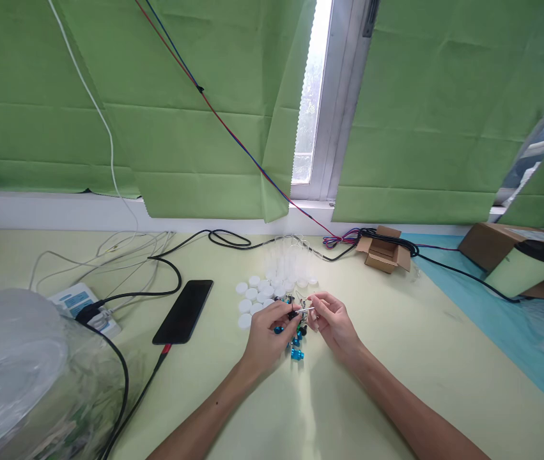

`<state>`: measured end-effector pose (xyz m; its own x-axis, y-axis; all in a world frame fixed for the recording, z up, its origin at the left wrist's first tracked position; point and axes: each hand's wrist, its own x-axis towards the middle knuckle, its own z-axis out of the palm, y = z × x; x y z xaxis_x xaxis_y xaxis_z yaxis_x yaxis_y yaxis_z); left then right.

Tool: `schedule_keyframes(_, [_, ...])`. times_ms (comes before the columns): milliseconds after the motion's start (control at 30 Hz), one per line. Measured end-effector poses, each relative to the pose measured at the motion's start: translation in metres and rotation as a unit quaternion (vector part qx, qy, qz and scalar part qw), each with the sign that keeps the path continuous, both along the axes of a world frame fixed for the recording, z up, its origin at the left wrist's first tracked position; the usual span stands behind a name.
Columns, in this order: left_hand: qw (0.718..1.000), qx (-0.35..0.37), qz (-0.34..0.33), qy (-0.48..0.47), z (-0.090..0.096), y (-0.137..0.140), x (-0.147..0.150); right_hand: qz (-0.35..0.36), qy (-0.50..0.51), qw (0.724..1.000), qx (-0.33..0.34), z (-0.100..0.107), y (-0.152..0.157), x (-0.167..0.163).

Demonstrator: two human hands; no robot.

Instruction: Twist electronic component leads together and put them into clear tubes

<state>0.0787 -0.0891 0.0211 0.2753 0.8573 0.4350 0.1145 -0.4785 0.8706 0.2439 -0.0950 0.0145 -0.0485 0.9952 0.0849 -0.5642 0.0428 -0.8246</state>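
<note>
My left hand (pixel 270 332) is pinched around a small black part (pixel 293 314), too small to name. Facing it, my right hand (pixel 332 319) grips a thin whitish rod-like piece (pixel 306 310) between thumb and fingertips; the piece reaches across to the black part. Under and between the hands lies a little heap of small parts, with shiny blue pieces (pixel 297 353) nearest me and dark ones partly hidden by my fingers. Just beyond my left hand are several round white caps (pixel 251 294) on the table. Behind those stand clear, see-through tubes or bottles (pixel 288 259).
A black phone (pixel 183 312) with a cable plugged in lies left on the pale table (pixel 396 377). Further left are a power strip (pixel 84 310) and a large clear plastic bag (pixel 36 377). A small open carton (pixel 384 250) and black cable (pixel 228 239) lie at the back.
</note>
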Motion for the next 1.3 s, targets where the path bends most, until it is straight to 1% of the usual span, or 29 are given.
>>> schedule_keyframes(267, [1.000, -0.009, -0.004, 0.000, 0.0030, -0.0015, 0.0021, 0.000, 0.001, 1.000, 0.005, 0.0010, 0.0002, -0.0007])
schedule_keyframes(633, [1.000, -0.019, -0.006, 0.002, -0.0012, 0.0002, 0.0004, 0.000, 0.017, 0.999, -0.027, -0.0008, 0.0010, -0.0022])
schedule_keyframes(767, [1.000, -0.025, -0.003, 0.001, 0.0005, -0.0001, 0.0006, -0.001, 0.003, 1.000, -0.023, -0.0014, 0.0009, -0.0028])
schedule_keyframes(933, [0.999, -0.044, -0.007, -0.024, 0.0022, -0.0001, 0.0021, -0.009, -0.023, 1.000, -0.019, 0.0004, -0.0006, -0.0035])
schedule_keyframes(1133, [0.995, -0.082, 0.000, -0.056, -0.0024, 0.0032, 0.0020, -0.048, -0.094, 0.994, 0.018, 0.0028, -0.0025, -0.0034])
schedule_keyframes(1300, [0.994, -0.092, -0.001, -0.056, -0.0030, 0.0033, 0.0025, -0.053, -0.116, 0.991, 0.032, -0.0005, -0.0035, -0.0043])
